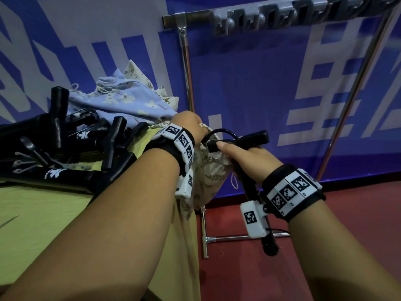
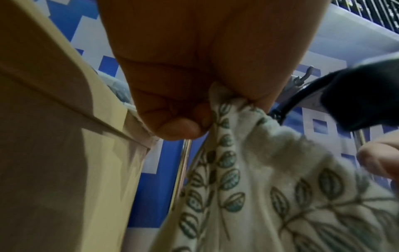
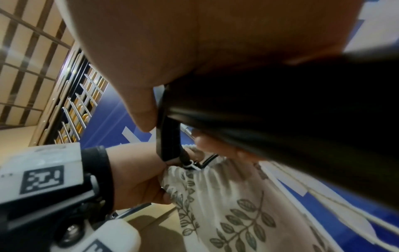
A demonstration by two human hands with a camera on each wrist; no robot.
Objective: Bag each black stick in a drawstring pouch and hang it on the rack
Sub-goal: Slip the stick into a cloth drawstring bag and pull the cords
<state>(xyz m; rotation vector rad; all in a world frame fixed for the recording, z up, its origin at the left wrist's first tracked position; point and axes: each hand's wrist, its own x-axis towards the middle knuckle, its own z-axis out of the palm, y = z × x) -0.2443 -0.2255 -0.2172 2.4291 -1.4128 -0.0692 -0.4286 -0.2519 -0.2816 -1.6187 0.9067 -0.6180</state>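
My left hand point(image 1: 191, 124) pinches the rim of a cream leaf-print drawstring pouch point(image 1: 208, 170), which hangs beside the table's right edge; the pinch on the pouch point(image 2: 237, 170) shows in the left wrist view. My right hand point(image 1: 245, 157) grips a black stick point(image 1: 253, 140) with a loop strap, its shaft running down under my wrist. The stick point(image 3: 280, 105) sits at the pouch's point(image 3: 226, 196) mouth. A pile of black sticks point(image 1: 65, 148) lies on the table at left. The rack point(image 1: 282, 14) with grey hooks stands behind.
More fabric pouches point(image 1: 130, 98) lie heaped behind the stick pile. The yellow-green table point(image 1: 54, 224) ends just left of the pouch. The rack's metal posts point(image 1: 186, 68) and foot bar point(image 1: 230, 237) stand on the red floor in front of a blue banner.
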